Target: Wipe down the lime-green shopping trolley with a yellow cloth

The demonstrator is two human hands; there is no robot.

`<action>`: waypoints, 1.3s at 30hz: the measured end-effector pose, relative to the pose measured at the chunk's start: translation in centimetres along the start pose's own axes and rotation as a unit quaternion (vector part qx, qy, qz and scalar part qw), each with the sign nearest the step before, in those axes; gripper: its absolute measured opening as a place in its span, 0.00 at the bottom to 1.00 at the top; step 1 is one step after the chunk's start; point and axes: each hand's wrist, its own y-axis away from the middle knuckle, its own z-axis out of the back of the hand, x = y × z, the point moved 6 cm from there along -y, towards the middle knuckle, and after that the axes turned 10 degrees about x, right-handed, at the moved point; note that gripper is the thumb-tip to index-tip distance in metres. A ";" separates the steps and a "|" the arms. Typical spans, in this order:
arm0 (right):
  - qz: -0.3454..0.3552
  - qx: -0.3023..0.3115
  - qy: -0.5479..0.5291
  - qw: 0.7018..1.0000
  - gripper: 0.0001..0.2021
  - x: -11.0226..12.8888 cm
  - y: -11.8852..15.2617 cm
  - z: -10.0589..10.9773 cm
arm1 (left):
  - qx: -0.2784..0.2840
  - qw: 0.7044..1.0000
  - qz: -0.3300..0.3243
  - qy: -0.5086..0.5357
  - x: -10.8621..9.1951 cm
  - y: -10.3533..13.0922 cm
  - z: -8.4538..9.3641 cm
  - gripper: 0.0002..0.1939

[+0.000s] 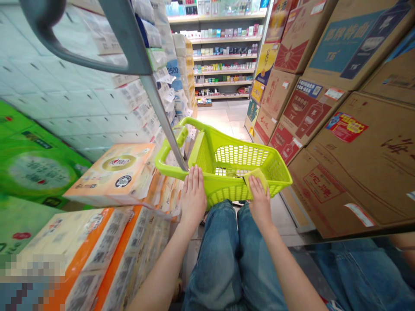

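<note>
Head view shows the lime-green basket (223,183) just beyond the knees (220,242), its open top facing up. Its long axis runs crosswise, left to right, with the right end slightly nearer the person. At the left end, a grey pole (167,116) slants up and leftward to a looped grip (142,47). The left hand (193,190) lies flat on the near wall, fingers straight and together; the right hand (258,194) holds a yellow cloth (258,172) against the near rim.

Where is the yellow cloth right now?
In the head view, the yellow cloth is under the right hand's fingers, at the near rim of the green basket, toward its right end.
</note>
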 end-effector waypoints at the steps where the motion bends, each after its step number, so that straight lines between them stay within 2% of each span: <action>1: -0.014 -0.004 0.008 1.000 0.46 0.0 0.0 0.1 | 0.000 1.000 0.000 0.000 0.0 0.0 0.0 0.39; 2: -0.024 -0.005 0.014 1.000 0.46 0.6 -0.2 0.2 | 0.000 1.000 -0.001 0.000 0.0 0.0 0.0 0.39; 4: -0.025 0.009 0.014 1.000 0.46 3.9 -0.7 0.0 | -0.002 1.000 -0.001 -0.001 0.0 0.0 0.0 0.39; 8: 0.080 0.075 -0.030 0.994 0.44 13.0 -1.8 -1.2 | 0.002 1.000 0.004 -0.013 0.0 -0.1 -0.1 0.35; 10: 0.109 0.076 -0.044 0.990 0.43 14.8 -2.0 -1.4 | 0.003 1.000 0.008 -0.016 0.1 -0.1 -0.2 0.34; 11: 0.114 0.069 -0.047 0.990 0.43 14.7 -2.0 -1.4 | 0.003 1.000 0.009 -0.016 0.1 -0.1 -0.2 0.34; 13: 0.110 0.051 -0.046 0.992 0.42 12.6 -1.8 -1.2 | 0.003 1.000 0.008 -0.013 0.1 -0.1 -0.2 0.36; 18: 0.028 -0.020 -0.015 0.999 0.42 2.5 -0.9 0.1 | 0.000 1.000 0.001 -0.004 0.0 -0.1 -0.2 0.39; 20: 0.001 -0.038 -0.006 0.999 0.42 0.0 -0.5 0.6 | -0.001 1.000 0.001 -0.002 0.0 -0.1 -0.1 0.39; 21: -0.013 -0.043 -0.004 0.999 0.43 -0.5 -0.5 0.7 | -0.002 1.000 0.001 -0.001 0.0 -0.1 -0.1 0.39; 22: -0.025 -0.044 -0.006 0.999 0.43 -0.5 -0.5 0.7 | -0.002 1.000 0.001 0.000 0.0 -0.1 -0.1 0.39; 24: -0.035 -0.031 -0.020 0.999 0.44 1.5 -0.9 0.3 | -0.001 1.000 0.000 0.001 0.0 -0.1 -0.1 0.39; 26: -0.009 0.007 -0.039 0.999 0.45 5.7 -1.8 -0.6 | 0.002 1.000 -0.001 -0.001 0.0 -0.1 -0.1 0.38; 29: 0.078 0.067 -0.052 0.993 0.45 12.9 -2.8 -1.7 | 0.000 1.000 0.001 -0.002 0.2 -0.1 -0.3 0.35; 31: 0.108 0.069 -0.061 0.990 0.44 15.7 -3.0 -1.9 | -0.004 1.000 0.002 0.002 0.4 -0.1 -0.3 0.34; 32: 0.120 0.067 -0.063 0.988 0.43 16.1 -3.0 -1.9 | -0.006 1.000 0.001 0.004 0.4 -0.1 -0.3 0.34; 33: 0.129 0.064 -0.064 0.987 0.43 16.0 -2.9 -1.8 | -0.005 1.000 -0.001 0.006 0.4 -0.1 -0.3 0.34; 35: 0.137 0.055 -0.057 0.987 0.43 14.0 -2.5 -1.7 | -0.001 1.000 -0.005 0.008 0.3 -0.1 -0.4 0.35; 39: 0.073 0.007 -0.022 0.997 0.44 6.0 -1.6 -1.1 | 0.005 1.000 -0.004 0.013 0.2 -0.2 -0.3 0.38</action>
